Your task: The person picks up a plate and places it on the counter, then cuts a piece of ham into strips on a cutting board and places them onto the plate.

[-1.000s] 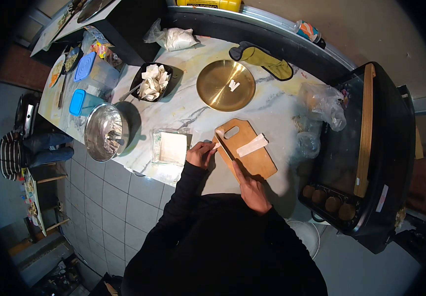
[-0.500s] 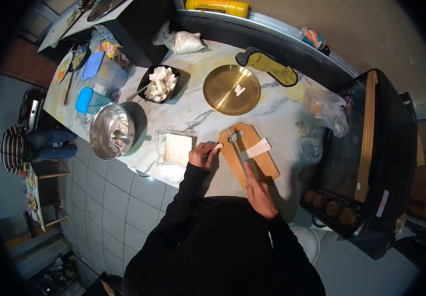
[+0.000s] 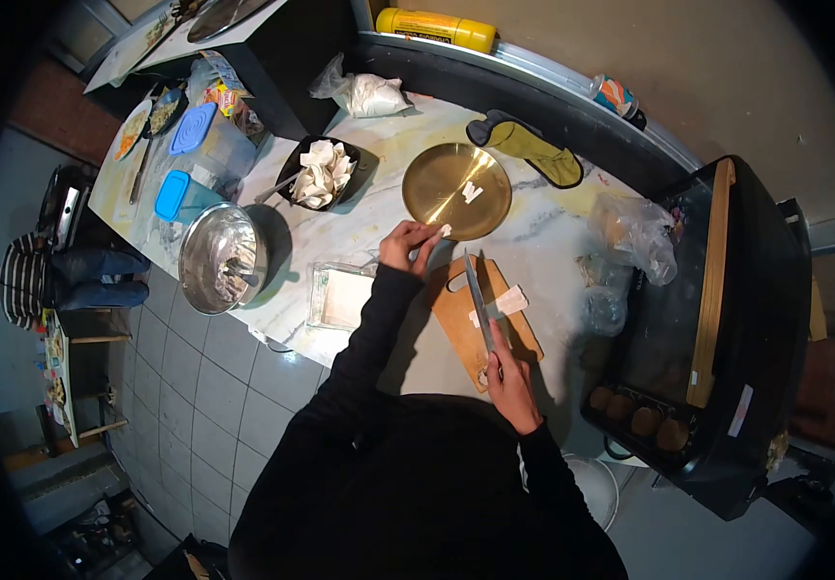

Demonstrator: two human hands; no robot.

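My left hand (image 3: 410, 246) pinches a small pale piece (image 3: 446, 231) just beyond the top of the cutting board, near the front rim of the gold plate. On that gold plate (image 3: 432, 198) lie a few small white strips (image 3: 472, 192). A knife (image 3: 478, 295) is held in my right hand (image 3: 512, 385), its blade slanting over the wooden board (image 3: 454, 314). Right of the blade, a flat pale strip (image 3: 511, 301) rests on the board, with a smaller bit on the blade's left side.
Left of the board are a glass dish (image 3: 342, 297), a metal bowl (image 3: 223, 257) and a black bowl (image 3: 319, 172). A plastic bag (image 3: 635, 237) and black oven (image 3: 698, 319) stand right. A person (image 3: 50, 277) is at the far left.
My left hand has moved up and away from the board toward the gold plate, carrying the small piece. The knife has shifted slightly, and the view has tilted a little.
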